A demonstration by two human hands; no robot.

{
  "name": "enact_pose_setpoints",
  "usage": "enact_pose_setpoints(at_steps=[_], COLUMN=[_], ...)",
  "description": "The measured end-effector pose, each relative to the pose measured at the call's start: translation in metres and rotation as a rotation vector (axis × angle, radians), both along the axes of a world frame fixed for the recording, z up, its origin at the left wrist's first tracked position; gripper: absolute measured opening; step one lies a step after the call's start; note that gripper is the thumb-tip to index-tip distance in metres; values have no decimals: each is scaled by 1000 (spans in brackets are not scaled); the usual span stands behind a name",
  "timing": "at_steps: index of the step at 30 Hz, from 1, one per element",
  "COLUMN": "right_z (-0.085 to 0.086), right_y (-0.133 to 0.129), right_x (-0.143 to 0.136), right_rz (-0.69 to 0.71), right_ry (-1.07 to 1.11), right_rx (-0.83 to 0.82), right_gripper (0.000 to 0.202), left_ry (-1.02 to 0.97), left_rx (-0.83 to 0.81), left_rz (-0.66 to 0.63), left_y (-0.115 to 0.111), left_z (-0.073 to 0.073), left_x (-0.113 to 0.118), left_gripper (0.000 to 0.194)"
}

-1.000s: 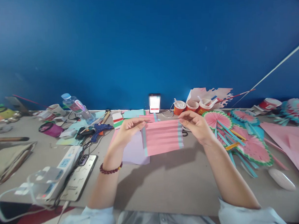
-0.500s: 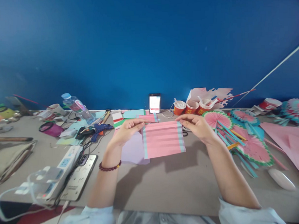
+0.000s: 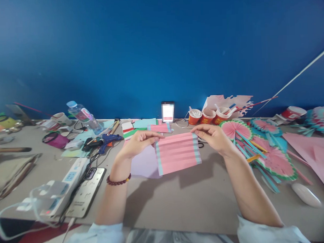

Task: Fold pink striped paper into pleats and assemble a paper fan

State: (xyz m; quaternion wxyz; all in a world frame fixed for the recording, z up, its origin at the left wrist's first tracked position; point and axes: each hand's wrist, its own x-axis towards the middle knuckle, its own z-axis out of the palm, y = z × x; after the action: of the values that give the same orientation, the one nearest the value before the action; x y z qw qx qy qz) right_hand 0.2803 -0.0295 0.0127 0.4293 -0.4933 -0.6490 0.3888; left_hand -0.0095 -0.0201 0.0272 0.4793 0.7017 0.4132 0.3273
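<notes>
A pleated pink paper sheet [image 3: 178,153] with light blue strips along its left and right edges hangs above the grey table. My left hand [image 3: 141,142] pinches its upper left corner between thumb and fingers. At the upper right corner, my right hand [image 3: 210,136] grips it in the same way. Behind the sheet lies a smaller folded pink and blue strip [image 3: 159,128]. Lilac paper [image 3: 144,161] rests on the table beneath my left hand, partly covered by the sheet. Scissor handles [image 3: 201,144] show beside the sheet's right edge.
Left are a bottle [image 3: 84,115], a blue glue gun [image 3: 106,140], a power strip [image 3: 67,183] and a phone [image 3: 86,193]. Red cups [image 3: 208,116] stand at the back. Watermelon-patterned paper fans [image 3: 276,160] and a white mouse [image 3: 306,194] lie right. A lit screen [image 3: 168,112] leans on the wall.
The pink sheet has tilted, its left side swinging slightly lower and to the right. My left hand has shifted slightly right; both hands still hold the corners.
</notes>
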Motion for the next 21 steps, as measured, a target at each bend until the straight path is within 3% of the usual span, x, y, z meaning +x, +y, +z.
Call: enact_pose_setpoints(at_steps=[21], right_z=[-1], right_y=[1], right_x=[3], right_rz=[101], right_ry=[-49], right_rx=[-38], right_gripper=[31], left_ry=[5], left_rx=[-118], left_rz=[-63], left_y=[4], left_z=[1], left_x=[-6], left_gripper=[25])
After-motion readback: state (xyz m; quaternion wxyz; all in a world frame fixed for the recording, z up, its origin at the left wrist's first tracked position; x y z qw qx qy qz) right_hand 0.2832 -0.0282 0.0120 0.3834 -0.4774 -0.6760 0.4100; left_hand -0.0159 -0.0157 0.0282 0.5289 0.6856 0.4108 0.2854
